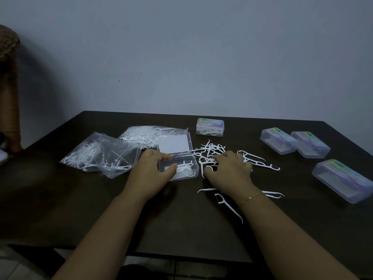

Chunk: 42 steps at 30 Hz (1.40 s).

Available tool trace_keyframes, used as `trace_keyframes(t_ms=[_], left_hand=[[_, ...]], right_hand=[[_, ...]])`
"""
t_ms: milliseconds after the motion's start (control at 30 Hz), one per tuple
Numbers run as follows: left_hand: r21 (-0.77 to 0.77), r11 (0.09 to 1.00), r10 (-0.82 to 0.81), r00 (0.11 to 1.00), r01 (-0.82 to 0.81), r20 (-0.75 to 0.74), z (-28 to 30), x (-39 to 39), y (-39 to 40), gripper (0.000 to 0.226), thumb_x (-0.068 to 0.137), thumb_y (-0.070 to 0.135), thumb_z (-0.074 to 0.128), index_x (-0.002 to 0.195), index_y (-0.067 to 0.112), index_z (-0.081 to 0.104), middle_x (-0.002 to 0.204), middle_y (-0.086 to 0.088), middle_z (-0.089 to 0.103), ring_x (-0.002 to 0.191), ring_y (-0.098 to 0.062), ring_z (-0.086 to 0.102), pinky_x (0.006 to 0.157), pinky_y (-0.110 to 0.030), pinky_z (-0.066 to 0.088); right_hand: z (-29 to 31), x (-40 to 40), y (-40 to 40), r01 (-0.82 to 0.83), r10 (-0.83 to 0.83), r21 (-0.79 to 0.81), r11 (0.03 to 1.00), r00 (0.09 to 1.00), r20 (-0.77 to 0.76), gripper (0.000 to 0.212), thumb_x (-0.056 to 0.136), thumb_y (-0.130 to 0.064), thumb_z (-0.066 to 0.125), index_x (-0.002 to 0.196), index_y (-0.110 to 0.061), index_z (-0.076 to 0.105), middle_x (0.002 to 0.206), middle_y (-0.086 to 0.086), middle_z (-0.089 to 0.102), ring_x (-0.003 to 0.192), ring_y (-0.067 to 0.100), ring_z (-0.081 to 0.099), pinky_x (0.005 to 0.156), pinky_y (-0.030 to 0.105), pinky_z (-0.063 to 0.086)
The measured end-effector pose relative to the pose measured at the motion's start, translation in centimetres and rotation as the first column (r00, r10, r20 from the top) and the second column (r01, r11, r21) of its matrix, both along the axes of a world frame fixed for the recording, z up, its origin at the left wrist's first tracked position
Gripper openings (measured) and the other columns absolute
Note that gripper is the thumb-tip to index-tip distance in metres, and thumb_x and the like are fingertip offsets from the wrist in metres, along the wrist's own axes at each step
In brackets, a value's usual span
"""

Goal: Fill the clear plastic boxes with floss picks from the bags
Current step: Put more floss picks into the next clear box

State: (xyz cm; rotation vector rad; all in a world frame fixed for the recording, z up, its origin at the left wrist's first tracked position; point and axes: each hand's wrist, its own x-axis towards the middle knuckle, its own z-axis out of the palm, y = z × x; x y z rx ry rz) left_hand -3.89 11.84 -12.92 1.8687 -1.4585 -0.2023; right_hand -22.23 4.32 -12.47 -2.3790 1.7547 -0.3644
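Dim room w/ a plain grey wall; dark wooden table (181, 219) fills the lower frame. Your left hand (151, 170) rests on the open clear box (177, 164) at centre, thumb over its front rim, fingers curled at the left edge, so it's gripping the box. A few floss picks lie inside; the lid stands open behind. Your right hand (228, 170), gold bracelet (252, 198) on the wrist, sits palm-down on the loose pile of picks (212, 150) just right of the box, fingers curled into them; can't tell if any are pinched. Two bags of picks (101, 156) lie at left. Closed filled box (210, 127) sits behind the pile; three closed boxes (310, 144) w/ labels at right.
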Motion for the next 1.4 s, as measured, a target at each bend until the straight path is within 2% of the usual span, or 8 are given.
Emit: trace_keyframes(t_ms=[133,400,633,800,900,1033,1200,1400], left_hand=[[-0.003,1.0,-0.012,1.0,0.012,0.011,-0.1,0.0,0.0,0.032,0.086,0.039,0.064,0.117,0.029,0.062,0.092,0.018,0.041,0.073,0.004,0.043,0.064,-0.016,0.034],[0.014,1.0,-0.029,0.999,0.028,0.018,-0.2,0.1,0.0,0.033,0.086,0.04,0.064,0.118,0.029,0.061,0.103,0.012,0.048,0.077,0.004,0.045,0.07,-0.019,0.037],[0.025,0.999,-0.037,0.999,0.036,0.025,-0.2,0.1,-0.1,0.034,0.086,0.041,0.064,0.118,0.029,0.062,0.109,0.01,0.05,0.084,0.0,0.048,0.076,-0.022,0.04],[0.021,0.999,-0.042,0.999,0.042,0.019,-0.1,0.1,-0.1,0.034,0.086,0.04,0.064,0.118,0.028,0.061,0.109,0.01,0.05,0.085,-0.001,0.048,0.076,-0.02,0.04],[0.016,0.998,-0.056,0.998,0.056,0.032,-0.2,0.0,-0.1,0.035,0.086,0.041,0.064,0.118,0.028,0.061,0.109,0.011,0.05,0.087,0.0,0.048,0.076,-0.02,0.04],[0.009,0.996,-0.083,0.996,0.083,0.035,-0.3,-0.2,-0.1,0.038,0.086,0.04,0.064,0.122,0.028,0.059,0.107,0.012,0.049,0.077,0.002,0.047,0.067,-0.016,0.037],[-0.011,0.994,-0.105,0.994,0.105,-0.021,-0.5,-0.2,0.0,0.053,0.081,0.041,0.067,0.13,0.033,0.049,0.107,0.015,0.048,0.079,0.0,0.049,0.069,-0.021,0.041],[0.026,0.994,-0.108,0.994,0.108,0.015,-0.3,-0.3,0.2,0.062,0.072,0.05,0.061,0.13,0.037,0.047,0.112,0.018,0.047,0.088,-0.003,0.051,0.078,-0.03,0.048]], right_hand=[[0.0,-0.1,-0.1,0.032,-0.032,0.006,0.999,0.999,-0.04,0.068,0.081,-0.07,0.045,0.129,-0.023,0.053,0.136,0.002,0.041,0.131,0.024,0.03,0.104,0.045,0.025],[0.3,-0.3,-0.4,0.042,-0.043,-0.068,0.997,0.999,-0.017,0.027,0.089,-0.037,0.05,0.106,-0.028,0.068,0.116,0.0,0.056,0.118,0.022,0.043,0.094,0.04,0.03],[0.3,-0.4,-0.9,0.034,-0.037,-0.121,0.992,0.999,-0.025,0.023,0.094,-0.033,0.047,0.104,-0.031,0.068,0.111,-0.002,0.059,0.113,0.022,0.047,0.09,0.04,0.032],[0.5,-0.2,-1.1,0.051,-0.032,-0.143,0.988,0.99,0.136,0.023,0.098,-0.029,0.044,0.108,-0.029,0.064,0.112,-0.002,0.059,0.109,0.02,0.05,0.092,0.041,0.031],[0.8,0.1,-0.9,0.0,0.041,-0.212,0.977,0.981,0.187,0.027,0.099,-0.027,0.042,0.119,-0.028,0.06,0.117,-0.002,0.057,0.111,0.019,0.05,0.093,0.039,0.03],[0.4,0.8,-0.3,-0.192,0.232,-0.286,0.939,0.966,0.115,0.03,0.097,-0.022,0.046,0.123,-0.028,0.059,0.12,-0.004,0.057,0.115,0.019,0.046,0.091,0.037,0.028],[-0.8,1.7,0.5,-0.316,0.407,-0.494,0.81,0.91,0.085,0.033,0.068,-0.012,0.062,0.096,-0.022,0.075,0.086,-0.004,0.07,0.083,0.02,0.06,0.069,0.036,0.031],[-0.1,1.6,0.8,-0.358,0.456,-0.383,0.851,0.866,0.204,0.043,0.08,-0.015,0.047,0.119,-0.018,0.066,0.103,0.002,0.072,0.098,0.029,0.061,0.078,0.036,0.026]])
